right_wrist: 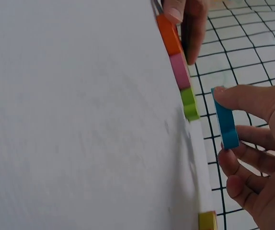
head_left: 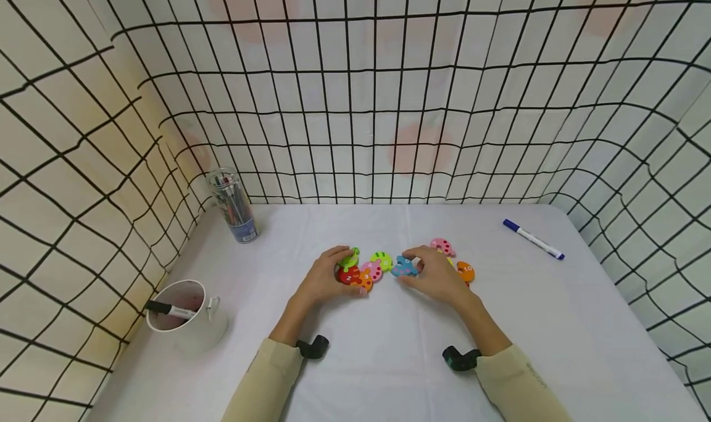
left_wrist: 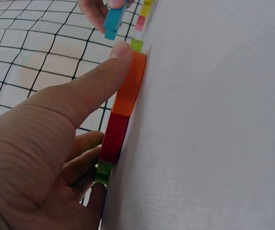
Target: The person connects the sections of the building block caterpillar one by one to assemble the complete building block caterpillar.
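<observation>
My left hand curls around one end of a chain of flat coloured animal pieces. Its thumb lies on the orange piece marked 3, and its fingers are at the red piece marked 2 and the green piece. A pink spotted piece and a lime green striped piece continue the row. Between thumb and fingertips, my right hand pinches a blue animal piece, raised off the table beside the lime one.
Right of the right hand lie a pink spotted piece, an orange piece and a partly hidden yellow one. A blue-capped marker lies farther right. At left stand a glass of pens and a white bucket holding a black-capped marker.
</observation>
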Action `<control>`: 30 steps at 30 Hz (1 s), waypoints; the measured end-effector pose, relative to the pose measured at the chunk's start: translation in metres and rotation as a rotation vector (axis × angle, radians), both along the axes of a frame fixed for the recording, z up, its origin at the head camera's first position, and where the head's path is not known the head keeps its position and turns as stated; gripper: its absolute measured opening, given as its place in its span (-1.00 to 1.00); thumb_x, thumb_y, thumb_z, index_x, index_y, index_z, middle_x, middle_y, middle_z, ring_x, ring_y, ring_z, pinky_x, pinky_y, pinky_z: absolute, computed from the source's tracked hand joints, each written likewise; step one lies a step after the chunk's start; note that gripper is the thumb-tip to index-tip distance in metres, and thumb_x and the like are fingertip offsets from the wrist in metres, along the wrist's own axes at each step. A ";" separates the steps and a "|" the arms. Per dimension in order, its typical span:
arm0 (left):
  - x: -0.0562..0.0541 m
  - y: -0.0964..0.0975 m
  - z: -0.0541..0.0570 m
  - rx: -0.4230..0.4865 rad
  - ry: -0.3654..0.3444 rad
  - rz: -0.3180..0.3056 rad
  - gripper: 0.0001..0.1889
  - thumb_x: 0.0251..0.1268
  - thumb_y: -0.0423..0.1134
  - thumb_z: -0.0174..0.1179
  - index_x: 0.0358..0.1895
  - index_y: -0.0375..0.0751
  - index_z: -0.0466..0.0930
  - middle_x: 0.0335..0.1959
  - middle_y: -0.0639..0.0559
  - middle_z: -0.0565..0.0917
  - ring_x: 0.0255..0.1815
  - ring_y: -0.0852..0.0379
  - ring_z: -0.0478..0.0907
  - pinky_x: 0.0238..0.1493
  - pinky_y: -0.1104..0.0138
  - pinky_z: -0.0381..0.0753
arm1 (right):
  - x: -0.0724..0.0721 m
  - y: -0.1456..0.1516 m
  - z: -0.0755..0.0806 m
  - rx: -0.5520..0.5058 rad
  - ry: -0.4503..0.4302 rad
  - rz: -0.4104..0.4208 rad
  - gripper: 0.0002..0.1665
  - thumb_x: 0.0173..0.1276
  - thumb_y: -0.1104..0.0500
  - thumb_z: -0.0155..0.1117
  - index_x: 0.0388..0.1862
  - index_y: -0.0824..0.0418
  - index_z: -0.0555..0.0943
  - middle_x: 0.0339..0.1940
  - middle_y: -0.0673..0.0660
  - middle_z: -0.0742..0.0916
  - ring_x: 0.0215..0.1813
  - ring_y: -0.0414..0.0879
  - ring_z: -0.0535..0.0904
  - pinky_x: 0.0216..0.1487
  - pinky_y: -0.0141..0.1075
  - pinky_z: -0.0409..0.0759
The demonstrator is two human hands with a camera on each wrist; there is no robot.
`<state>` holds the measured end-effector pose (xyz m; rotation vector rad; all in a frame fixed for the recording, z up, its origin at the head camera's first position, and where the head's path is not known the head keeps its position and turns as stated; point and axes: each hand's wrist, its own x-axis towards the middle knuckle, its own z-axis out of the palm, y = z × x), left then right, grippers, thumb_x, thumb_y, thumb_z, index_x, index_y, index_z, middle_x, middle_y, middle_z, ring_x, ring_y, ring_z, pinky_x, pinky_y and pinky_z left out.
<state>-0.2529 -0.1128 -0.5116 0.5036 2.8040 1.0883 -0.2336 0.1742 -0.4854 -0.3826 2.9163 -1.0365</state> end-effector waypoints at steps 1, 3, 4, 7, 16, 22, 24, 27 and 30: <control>0.000 0.000 0.000 -0.002 0.001 -0.001 0.00 -0.12 0.16 0.63 0.48 -0.05 0.45 0.56 -0.01 0.38 0.60 -0.11 0.25 0.57 -0.09 0.30 | -0.001 -0.002 -0.002 -0.007 -0.002 -0.006 -0.34 0.25 -0.09 0.56 0.27 0.11 0.64 0.01 0.03 0.70 -0.13 -0.09 0.50 -0.15 -0.29 0.52; 0.000 0.000 -0.001 -0.004 0.001 -0.002 0.00 -0.12 0.17 0.63 0.49 -0.05 0.45 0.55 -0.01 0.38 0.60 -0.11 0.25 0.57 -0.09 0.30 | -0.002 -0.007 -0.004 -0.022 -0.005 -0.023 -0.34 0.23 -0.08 0.58 0.26 0.13 0.64 -0.03 0.05 0.69 -0.17 -0.09 0.49 -0.18 -0.31 0.52; -0.001 0.000 -0.002 -0.004 0.000 -0.001 0.00 -0.12 0.16 0.64 0.49 -0.05 0.45 0.55 -0.01 0.38 0.60 -0.11 0.25 0.57 -0.09 0.29 | -0.002 -0.008 -0.006 -0.026 -0.006 -0.028 -0.34 0.23 -0.07 0.58 0.25 0.15 0.64 -0.05 0.06 0.69 -0.19 -0.08 0.49 -0.20 -0.31 0.52; -0.001 0.000 -0.003 0.000 -0.002 0.002 0.01 -0.13 0.18 0.63 0.48 -0.05 0.45 0.55 0.00 0.38 0.59 -0.10 0.26 0.56 -0.08 0.32 | -0.002 -0.013 -0.008 -0.025 -0.012 -0.042 -0.33 0.22 -0.07 0.59 0.24 0.16 0.64 -0.05 0.08 0.70 -0.23 -0.09 0.50 -0.21 -0.34 0.55; -0.002 0.000 -0.001 -0.001 -0.007 0.006 0.01 -0.12 0.21 0.62 0.49 -0.03 0.45 0.56 0.00 0.38 0.59 -0.10 0.26 0.54 -0.11 0.33 | -0.004 -0.025 -0.011 -0.001 -0.040 -0.072 -0.36 0.23 -0.05 0.58 0.22 0.18 0.65 -0.05 0.10 0.71 -0.21 -0.08 0.55 -0.17 -0.31 0.60; 0.000 0.001 0.000 0.013 -0.015 0.008 0.00 -0.12 0.18 0.63 0.49 -0.02 0.45 0.55 -0.01 0.38 0.59 -0.11 0.26 0.54 -0.11 0.33 | -0.007 -0.026 -0.016 0.012 -0.047 -0.079 -0.38 0.23 -0.04 0.58 0.20 0.19 0.66 -0.09 0.11 0.70 -0.22 -0.07 0.53 -0.23 -0.35 0.56; 0.000 0.001 0.000 0.014 -0.012 0.008 0.00 -0.12 0.18 0.63 0.48 -0.03 0.45 0.55 -0.01 0.39 0.59 -0.11 0.26 0.54 -0.11 0.33 | -0.007 -0.026 -0.017 0.015 -0.053 -0.083 -0.38 0.22 -0.04 0.59 0.20 0.19 0.66 -0.08 0.11 0.70 -0.22 -0.06 0.52 -0.25 -0.36 0.55; 0.000 0.001 0.000 0.012 -0.004 0.010 0.00 -0.13 0.18 0.63 0.48 -0.04 0.46 0.55 -0.02 0.39 0.59 -0.11 0.27 0.54 -0.11 0.33 | -0.008 -0.026 -0.019 0.017 -0.061 -0.083 -0.37 0.22 -0.04 0.59 0.20 0.18 0.65 -0.07 0.11 0.69 -0.21 -0.06 0.51 -0.26 -0.37 0.54; -0.001 0.001 0.000 0.014 0.003 0.016 -0.01 -0.11 0.20 0.61 0.47 -0.06 0.47 0.55 -0.03 0.38 0.58 -0.12 0.28 0.54 -0.10 0.34 | -0.009 -0.027 -0.020 0.013 -0.067 -0.083 -0.37 0.21 -0.04 0.59 0.20 0.17 0.65 -0.07 0.11 0.69 -0.22 -0.06 0.50 -0.26 -0.35 0.55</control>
